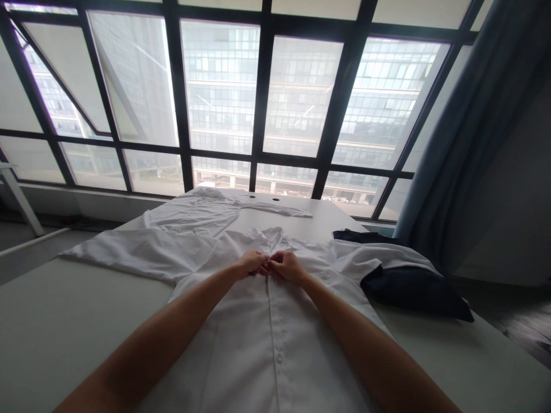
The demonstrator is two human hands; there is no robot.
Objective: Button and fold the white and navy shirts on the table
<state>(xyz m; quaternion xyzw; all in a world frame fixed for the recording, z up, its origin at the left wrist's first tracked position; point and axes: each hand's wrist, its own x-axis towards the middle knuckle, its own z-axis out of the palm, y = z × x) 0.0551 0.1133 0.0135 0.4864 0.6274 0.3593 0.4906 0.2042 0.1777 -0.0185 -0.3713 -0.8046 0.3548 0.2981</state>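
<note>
A white button-up shirt (258, 338) lies flat on the white table (51, 321), front up, its collar pointing away from me. Both my hands meet at the top of its button strip, just below the collar. My left hand (250, 264) is closed, pinching the left edge of the strip. My right hand (287, 265) is closed too, pinching the right edge. Fingertips of the two hands touch. The shirt's left sleeve (129, 252) is spread out to the left.
A second white shirt (193, 215) lies further back on the table. A dark navy garment (417, 289) sits at the right, partly under the near shirt's sleeve. Behind the table is a large window with dark frames (258, 103); a blue curtain (469, 132) hangs at right.
</note>
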